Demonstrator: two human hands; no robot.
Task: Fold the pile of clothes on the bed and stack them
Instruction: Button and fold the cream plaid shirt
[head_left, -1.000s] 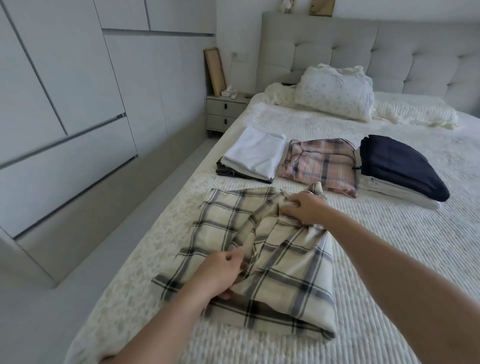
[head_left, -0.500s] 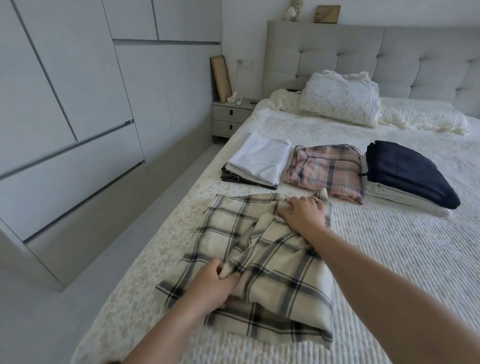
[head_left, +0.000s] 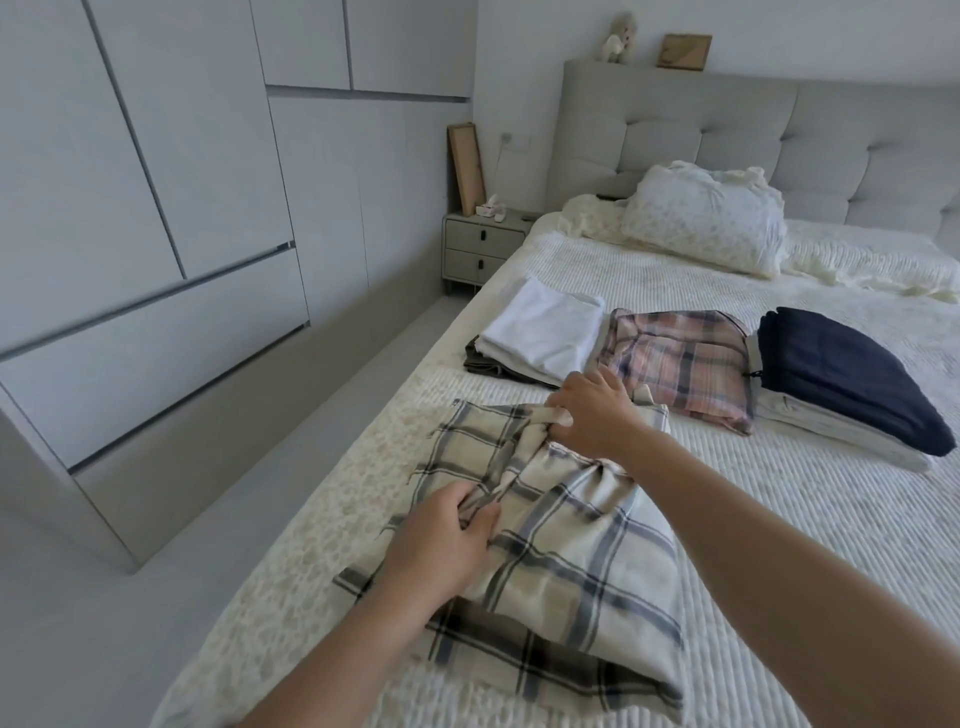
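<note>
The cream plaid garment (head_left: 550, 525) lies on the near part of the bed (head_left: 779, 493), half folded. Since a second ago the loose middle fold has been drawn leftward and bunched tighter. The left hand (head_left: 441, 540) has closed further on the gathered cloth at the garment's near left side. The right hand (head_left: 592, 410) has shifted to the far edge, where its curled fingers pinch a cream strap or waistband end. Both grips are therefore pinching fabric; neither is spread flat. Judgement: this garment's fold is in progress, and it is not yet ready to stack.

Beyond it, three folded stacks sit in a row:
- a white folded piece (head_left: 545, 327) on a dark one;
- a pink plaid garment (head_left: 680, 364), just beside the right hand;
- a navy garment (head_left: 841, 374) on pale folded items.

A patterned pillow (head_left: 701, 223) leans near the padded headboard (head_left: 727, 135). A nightstand (head_left: 483, 249) and pale wardrobe panels (head_left: 156, 208) stand left of the bed.
</note>
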